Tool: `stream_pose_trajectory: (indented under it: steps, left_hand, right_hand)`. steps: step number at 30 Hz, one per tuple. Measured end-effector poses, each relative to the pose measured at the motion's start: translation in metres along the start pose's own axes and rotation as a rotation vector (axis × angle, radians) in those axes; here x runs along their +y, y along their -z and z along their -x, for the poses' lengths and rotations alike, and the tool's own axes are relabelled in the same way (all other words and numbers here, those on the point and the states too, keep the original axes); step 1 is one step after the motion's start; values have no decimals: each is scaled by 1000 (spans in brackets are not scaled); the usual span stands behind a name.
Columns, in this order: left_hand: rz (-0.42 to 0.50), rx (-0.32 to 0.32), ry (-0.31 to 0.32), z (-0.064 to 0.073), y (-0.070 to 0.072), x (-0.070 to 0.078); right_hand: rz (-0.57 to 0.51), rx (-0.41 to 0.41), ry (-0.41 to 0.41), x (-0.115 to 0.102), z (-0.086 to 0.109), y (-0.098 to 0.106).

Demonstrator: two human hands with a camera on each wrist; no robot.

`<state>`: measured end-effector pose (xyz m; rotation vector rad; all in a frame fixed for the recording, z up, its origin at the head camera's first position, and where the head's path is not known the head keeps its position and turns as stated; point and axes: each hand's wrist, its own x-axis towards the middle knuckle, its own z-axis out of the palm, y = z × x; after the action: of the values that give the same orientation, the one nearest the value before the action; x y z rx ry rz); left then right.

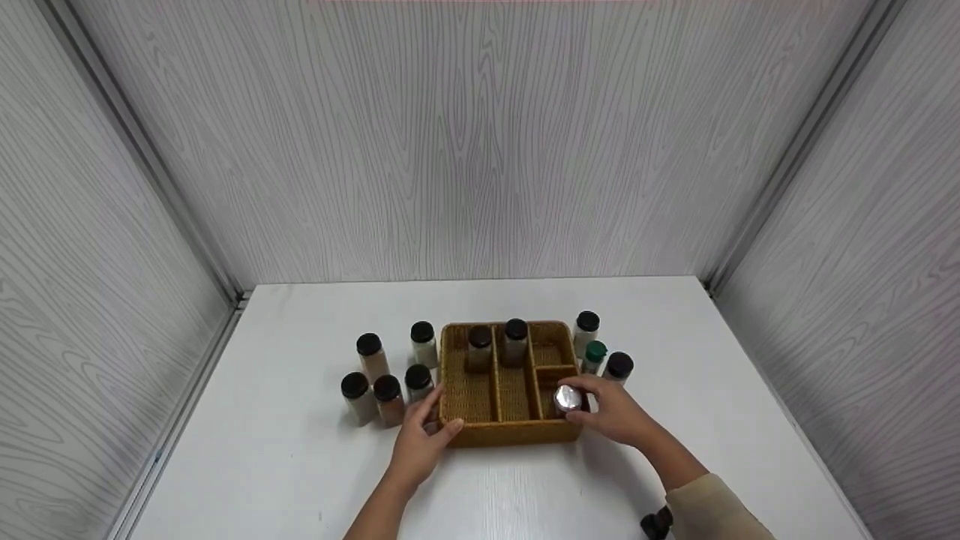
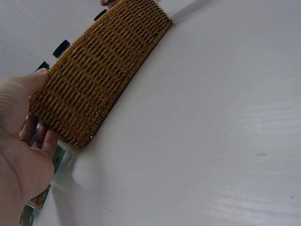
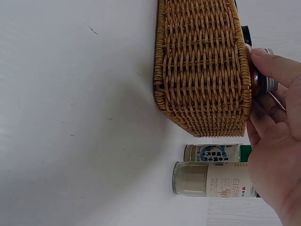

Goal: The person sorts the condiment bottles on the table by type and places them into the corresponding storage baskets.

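Through the head camera I see the person's right hand (image 1: 616, 412) gripping a silver-capped jar (image 1: 568, 397) between thumb and fingers. The jar sits upright in the front right compartment of a woven basket (image 1: 510, 433); whether its base meets the basket floor, I cannot tell. On my right wrist feed, the thumb lies close to the cap, and the curled fingers come round from the other side.

The left hand (image 1: 421, 442) holds the basket at its front left corner, thumb over the rim and fingers bent against the side wall. One black-capped jar (image 1: 480, 352) stands at the back of the long left compartment, and a second jar (image 1: 515, 349) at the back of the middle one.

Five more jars (image 1: 371, 360) stand on the white table (image 1: 300, 480) left of the basket, the nearest just beside the left hand. Right of it I count a green-capped bottle (image 1: 592, 358) between two dark-capped bottles (image 1: 586, 334) (the wrist feed shows printed labels there). Something dark (image 1: 655, 526) lies beside the sleeve (image 1: 712, 510), too cut off to identify.
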<state>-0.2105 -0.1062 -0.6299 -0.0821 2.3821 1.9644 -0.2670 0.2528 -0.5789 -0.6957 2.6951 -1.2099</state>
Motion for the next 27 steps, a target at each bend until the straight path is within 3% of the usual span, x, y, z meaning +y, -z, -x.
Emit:
stream_pose_trajectory:
  steps: [17, 27]
  left_hand:
    - [-17, -7, 4, 2, 1, 1]
    - [-25, 0, 2, 2, 1, 2]
  right_hand:
    - [5, 59, -42, 1, 2, -5]
    - [31, 41, -38, -1, 2, 0]
